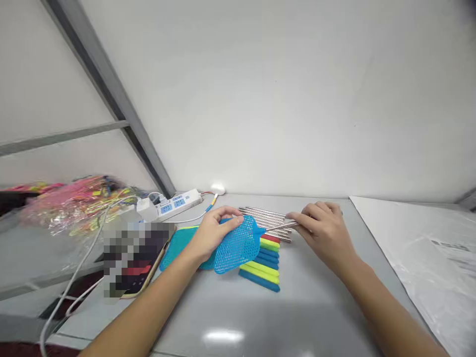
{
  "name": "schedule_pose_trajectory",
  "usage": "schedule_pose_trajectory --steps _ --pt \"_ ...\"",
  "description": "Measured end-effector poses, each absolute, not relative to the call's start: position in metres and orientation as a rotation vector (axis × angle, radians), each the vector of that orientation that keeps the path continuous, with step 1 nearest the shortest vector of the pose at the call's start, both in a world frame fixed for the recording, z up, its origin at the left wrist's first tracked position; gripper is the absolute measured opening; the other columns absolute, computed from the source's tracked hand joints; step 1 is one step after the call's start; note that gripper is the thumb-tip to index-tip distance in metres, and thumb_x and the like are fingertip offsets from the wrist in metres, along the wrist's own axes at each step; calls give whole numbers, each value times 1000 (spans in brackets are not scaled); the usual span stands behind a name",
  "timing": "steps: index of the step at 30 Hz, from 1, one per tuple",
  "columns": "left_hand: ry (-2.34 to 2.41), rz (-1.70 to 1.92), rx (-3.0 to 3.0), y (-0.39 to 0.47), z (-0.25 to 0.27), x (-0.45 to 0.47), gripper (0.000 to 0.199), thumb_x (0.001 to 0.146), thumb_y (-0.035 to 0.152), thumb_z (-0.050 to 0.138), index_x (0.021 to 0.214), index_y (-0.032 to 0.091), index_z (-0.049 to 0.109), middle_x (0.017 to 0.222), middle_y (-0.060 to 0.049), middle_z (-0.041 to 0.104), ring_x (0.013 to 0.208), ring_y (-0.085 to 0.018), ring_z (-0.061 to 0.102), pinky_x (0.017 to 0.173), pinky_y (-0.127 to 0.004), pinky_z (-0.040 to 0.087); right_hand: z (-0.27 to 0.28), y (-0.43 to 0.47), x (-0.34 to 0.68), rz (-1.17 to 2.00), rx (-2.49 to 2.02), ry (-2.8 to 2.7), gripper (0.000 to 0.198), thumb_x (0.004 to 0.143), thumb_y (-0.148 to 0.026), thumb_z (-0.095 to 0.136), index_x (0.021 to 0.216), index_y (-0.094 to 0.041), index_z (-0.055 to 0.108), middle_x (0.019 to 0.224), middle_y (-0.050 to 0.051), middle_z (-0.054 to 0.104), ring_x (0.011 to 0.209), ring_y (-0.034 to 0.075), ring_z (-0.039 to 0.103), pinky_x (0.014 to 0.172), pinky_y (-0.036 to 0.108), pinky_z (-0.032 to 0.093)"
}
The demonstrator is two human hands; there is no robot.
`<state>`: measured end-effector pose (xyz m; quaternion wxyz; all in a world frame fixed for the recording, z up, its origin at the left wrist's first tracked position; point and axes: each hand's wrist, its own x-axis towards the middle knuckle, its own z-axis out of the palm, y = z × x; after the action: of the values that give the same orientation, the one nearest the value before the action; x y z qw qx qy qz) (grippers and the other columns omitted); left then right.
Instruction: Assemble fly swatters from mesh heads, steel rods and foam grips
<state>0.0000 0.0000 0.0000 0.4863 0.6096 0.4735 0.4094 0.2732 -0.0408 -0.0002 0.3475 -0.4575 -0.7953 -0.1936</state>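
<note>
My left hand (215, 230) grips a blue mesh fly swatter head (240, 245) by its upper edge, thumb on top. A thin metal rod (278, 226) runs from the head's neck to my right hand (322, 230), whose fingers are closed round it. Behind and below the rod lie several loose metal rods (262, 214) side by side. Under the swatter, a row of blue, yellow-green and red foam-like handles (260, 277) rests on the table. More swatter heads, teal on top (178, 248), are stacked partly behind my left hand.
A phone (143, 263) lies at the left, partly blurred out. Behind it are a white power strip (180, 203) and a white cable (89, 248). Colourful plastic-wrapped items (82, 203) are piled far left. White sheeting (420, 248) covers the right side; a wall (278, 99) stands behind.
</note>
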Motion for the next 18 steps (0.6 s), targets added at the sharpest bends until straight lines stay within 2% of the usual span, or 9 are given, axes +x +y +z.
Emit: schedule_pose_trajectory --steps 11,18 --pt "1122 985 1490 -1 0 0 30 76 45 72 92 19 65 81 0 67 69 -13 61 64 -24 46 -8 -36 272 -490 -1164 -2055 19 89 -12 56 97 -22 70 72 0 56 70 15 46 78 34 31" --pt "1205 1011 1579 -2 2 -1 32 76 46 72 92 19 66 83 -1 67 71 -15 61 64 -24 45 -2 -40 271 -589 -1196 -2092 19 93 -14 52 96 -21 69 72 1 57 71 15 46 79 34 30"
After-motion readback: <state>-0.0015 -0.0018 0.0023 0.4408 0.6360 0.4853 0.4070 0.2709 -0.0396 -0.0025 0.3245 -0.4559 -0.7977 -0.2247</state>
